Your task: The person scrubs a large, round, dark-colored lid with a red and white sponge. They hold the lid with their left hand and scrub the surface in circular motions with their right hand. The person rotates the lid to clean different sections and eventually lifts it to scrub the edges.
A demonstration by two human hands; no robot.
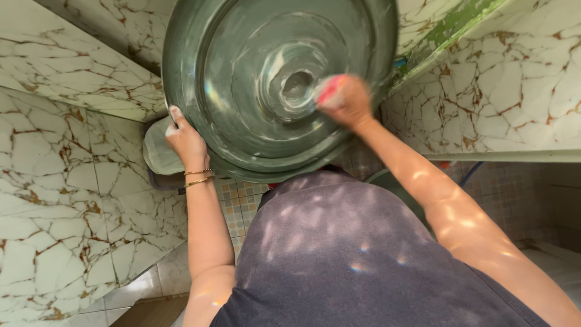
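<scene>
Grip, left hand (pixel 184 140): fingers curled over the left rim of the big round metal basin (pixel 242 91), clamped on it.
Grip, right hand (pixel 345 100): closed around a pink sponge (pixel 331 89), pressed on the basin's inner face, blurred.
Basin: grey-green, tilted up on edge, hollow side facing the person, soapy streaks ringing its centre; far middle of the scene.
Wrist: thin gold bangles (pixel 198 177) on the left arm.
Behind basin, left: pale plastic tub (pixel 158 151), partly hidden.
Walls: cracked-marble tiles (pixel 60 200) left and right.
Near: dark grey shirt (pixel 339 254).
</scene>
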